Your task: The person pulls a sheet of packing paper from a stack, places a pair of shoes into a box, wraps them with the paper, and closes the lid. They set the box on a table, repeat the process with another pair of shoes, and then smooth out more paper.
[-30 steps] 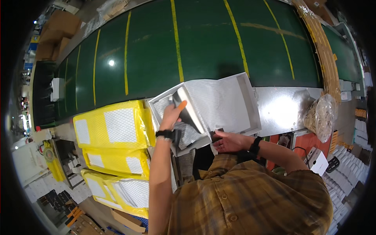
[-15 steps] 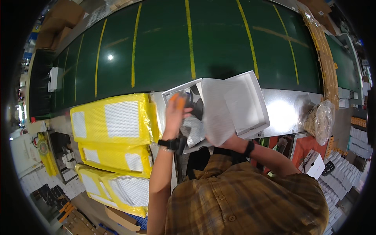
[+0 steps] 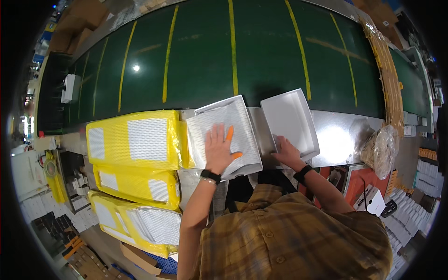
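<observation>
My left hand lies flat with its fingers spread, pressing on a white textured packing sheet. Orange covers sit on its thumb and one finger. Beneath the sheet is an open white box; the sheet hides what is inside. Just to the right, a shallow white box lid stands tilted, its hollow side showing. At the lid's near left edge, my right hand grips its wall between thumb and fingers.
Yellow-wrapped bundles with white mesh-like panels are stacked on the left. A green conveyor belt with yellow cross lines runs beyond the metal ledge. A clear plastic bag hangs at the right, and a small white box rests far left.
The white sheet has gone from my right hand onto the open box, covering its contents. My left hand now lies flat on it. The lid stands apart from the box, held by my right hand.
</observation>
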{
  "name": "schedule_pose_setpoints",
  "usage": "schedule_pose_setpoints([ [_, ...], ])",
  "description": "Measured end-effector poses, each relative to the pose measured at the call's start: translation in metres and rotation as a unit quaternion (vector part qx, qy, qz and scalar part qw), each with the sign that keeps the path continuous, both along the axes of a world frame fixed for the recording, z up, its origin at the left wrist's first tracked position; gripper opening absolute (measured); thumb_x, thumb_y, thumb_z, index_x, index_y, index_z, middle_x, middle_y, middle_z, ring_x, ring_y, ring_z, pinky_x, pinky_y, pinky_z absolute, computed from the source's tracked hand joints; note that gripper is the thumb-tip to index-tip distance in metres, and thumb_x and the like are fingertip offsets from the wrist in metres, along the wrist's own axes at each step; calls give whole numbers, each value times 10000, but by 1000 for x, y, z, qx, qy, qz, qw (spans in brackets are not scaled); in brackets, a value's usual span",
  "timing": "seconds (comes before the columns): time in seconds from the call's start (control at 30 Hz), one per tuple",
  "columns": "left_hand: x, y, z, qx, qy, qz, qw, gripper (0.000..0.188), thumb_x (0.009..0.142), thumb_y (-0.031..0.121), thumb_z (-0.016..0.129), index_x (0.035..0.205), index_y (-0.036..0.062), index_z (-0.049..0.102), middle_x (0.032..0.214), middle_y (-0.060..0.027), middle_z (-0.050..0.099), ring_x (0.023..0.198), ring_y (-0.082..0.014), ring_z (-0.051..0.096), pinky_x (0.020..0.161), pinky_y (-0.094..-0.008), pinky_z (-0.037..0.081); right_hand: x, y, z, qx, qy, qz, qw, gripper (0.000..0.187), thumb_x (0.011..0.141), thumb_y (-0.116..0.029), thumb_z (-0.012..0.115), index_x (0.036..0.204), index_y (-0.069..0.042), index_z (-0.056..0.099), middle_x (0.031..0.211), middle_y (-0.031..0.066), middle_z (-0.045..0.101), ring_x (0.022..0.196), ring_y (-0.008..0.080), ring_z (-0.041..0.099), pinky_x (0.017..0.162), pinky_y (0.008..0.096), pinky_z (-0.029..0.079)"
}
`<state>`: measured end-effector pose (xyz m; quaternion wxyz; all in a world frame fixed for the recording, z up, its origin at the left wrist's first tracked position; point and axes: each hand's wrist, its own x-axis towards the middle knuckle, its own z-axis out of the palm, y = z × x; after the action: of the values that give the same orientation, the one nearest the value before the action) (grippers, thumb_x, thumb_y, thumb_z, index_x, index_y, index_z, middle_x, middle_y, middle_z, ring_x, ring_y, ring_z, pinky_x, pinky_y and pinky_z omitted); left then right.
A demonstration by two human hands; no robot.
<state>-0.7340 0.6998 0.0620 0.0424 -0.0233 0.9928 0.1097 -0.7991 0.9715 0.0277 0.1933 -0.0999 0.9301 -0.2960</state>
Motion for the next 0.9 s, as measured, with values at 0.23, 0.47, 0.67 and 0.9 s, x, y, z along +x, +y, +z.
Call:
schedule_pose_setpoints([
  [0.23, 13, -7, 31, 139, -25, 73, 987, 898, 832, 489, 698, 1525, 91, 289, 1537, -244, 308, 1436, -410, 254, 1178, -525, 152, -40, 44, 74, -158, -132, 69, 976, 335, 878, -116, 656, 1193, -54, 559, 911, 89, 654, 801, 191, 628, 773, 281, 493],
  [0.47, 68, -55, 95, 694, 90, 283, 656, 738, 988, 476, 514, 1516, 34, 252, 1530, -171, 350, 1411, -281, 342, 1169, -414, 264, -22, -93, 186, -568, -472, 191, 647, 408, 943, -98, 629, 1318, 5, 506, 1168, 31, 613, 1021, 83, 573, 881, 255, 478],
  [0.67, 116, -64, 30, 714, 75, 346, 603, 662, 992, 440, 540, 1419, -39, 379, 1362, -155, 528, 1233, -241, 528, 1056, -388, 420, 8, -120, 102, -541, -498, 150, 661, 537, 910, -147, 679, 1367, 23, 454, 1273, 93, 560, 1108, 140, 560, 939, 306, 469],
  [0.9, 7, -16, 3, 555, -22, 307, 772, 593, 840, 168, 760, 1297, -95, 489, 1235, -203, 592, 1097, -257, 587, 926, -348, 477, -6, -62, 54, -145, -101, 66, 982, 763, 922, -450, 593, 1461, -2, 291, 1291, 242, 507, 1037, 336, 592, 926, 430, 466],
])
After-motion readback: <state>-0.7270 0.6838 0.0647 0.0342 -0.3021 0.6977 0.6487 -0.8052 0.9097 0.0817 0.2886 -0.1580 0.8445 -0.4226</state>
